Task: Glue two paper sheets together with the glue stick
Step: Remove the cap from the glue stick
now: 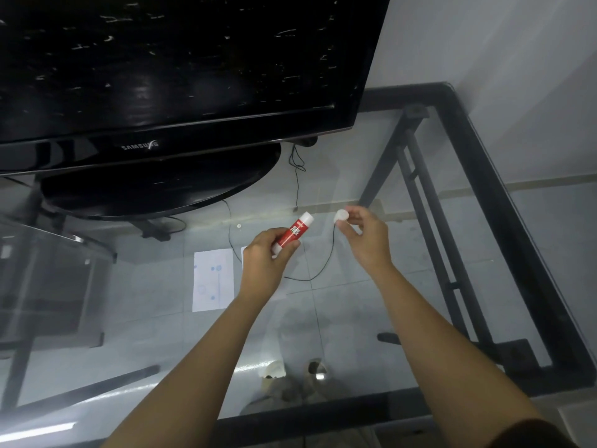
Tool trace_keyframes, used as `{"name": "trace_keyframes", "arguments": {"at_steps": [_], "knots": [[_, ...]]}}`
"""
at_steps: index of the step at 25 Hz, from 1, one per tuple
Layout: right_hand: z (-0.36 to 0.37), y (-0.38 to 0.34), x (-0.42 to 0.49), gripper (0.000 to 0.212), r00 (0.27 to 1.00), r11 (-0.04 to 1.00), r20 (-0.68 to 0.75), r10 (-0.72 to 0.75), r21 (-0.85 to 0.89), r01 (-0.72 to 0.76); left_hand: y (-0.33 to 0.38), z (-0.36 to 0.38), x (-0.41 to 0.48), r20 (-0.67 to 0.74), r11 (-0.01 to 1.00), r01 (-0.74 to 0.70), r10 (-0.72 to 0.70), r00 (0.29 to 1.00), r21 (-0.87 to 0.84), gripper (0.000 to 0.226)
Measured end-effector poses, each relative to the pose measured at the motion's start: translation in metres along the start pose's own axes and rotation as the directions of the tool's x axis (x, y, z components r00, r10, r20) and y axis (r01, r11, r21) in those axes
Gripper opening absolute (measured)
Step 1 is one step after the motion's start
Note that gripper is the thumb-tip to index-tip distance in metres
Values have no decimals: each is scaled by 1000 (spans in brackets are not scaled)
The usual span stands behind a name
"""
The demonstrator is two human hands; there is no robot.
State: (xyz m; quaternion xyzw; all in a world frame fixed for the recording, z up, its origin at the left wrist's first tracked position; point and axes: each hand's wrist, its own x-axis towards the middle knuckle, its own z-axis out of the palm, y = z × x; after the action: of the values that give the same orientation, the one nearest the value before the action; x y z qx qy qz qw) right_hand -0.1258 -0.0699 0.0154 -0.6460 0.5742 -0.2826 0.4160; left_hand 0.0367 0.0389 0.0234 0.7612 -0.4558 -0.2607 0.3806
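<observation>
My left hand [263,258] grips a red and white glue stick [293,232], tilted with its uncapped white tip pointing up and to the right. Between the fingertips of my right hand [365,236] sits the stick's white cap [341,216], a short way right of the tip. Both hands hover above the glass table. A white paper sheet [213,279] with faint blue marks lies flat on the glass to the left of my left hand. Only the left edge of a second sheet [243,255] shows; my left hand hides the remainder.
A large black television [181,69] on an oval stand [161,185] fills the back left of the glass table [403,163]. The table's black metal frame [504,221] runs along the right and front. A thin black cable [326,263] loops between my hands.
</observation>
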Motion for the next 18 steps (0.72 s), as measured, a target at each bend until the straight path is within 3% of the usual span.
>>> {"name": "trace_keyframes", "arguments": {"at_steps": [3, 8, 12, 14, 16, 18], "knots": [[8, 13, 0, 32, 995, 983, 49, -91, -154, 97, -1, -5, 1, 19, 1000, -22, 22, 1000, 2, 39], [12, 22, 4, 31, 991, 969, 59, -118, -209, 128, -8, -12, 1, -1, 1000, -17, 17, 1000, 1, 37], [4, 19, 4, 56, 990, 962, 122, -71, -255, 100, -7, -15, -1, 7, 1000, 3, -3, 1000, -18, 38], [-1, 11, -2, 60, 996, 972, 44, -71, -222, 79, -4, -17, -1, 18, 995, 31, -29, 999, -99, 36], [0, -6, -16, 42, 996, 991, -45, -79, -116, 74, 1, -19, -1, 53, 968, 81, -70, 996, -236, 32], [6, -29, -30, 27, 999, 997, 51, 11, 71, -14, 7, -21, -1, 74, 931, 117, -97, 993, -345, 32]]}}
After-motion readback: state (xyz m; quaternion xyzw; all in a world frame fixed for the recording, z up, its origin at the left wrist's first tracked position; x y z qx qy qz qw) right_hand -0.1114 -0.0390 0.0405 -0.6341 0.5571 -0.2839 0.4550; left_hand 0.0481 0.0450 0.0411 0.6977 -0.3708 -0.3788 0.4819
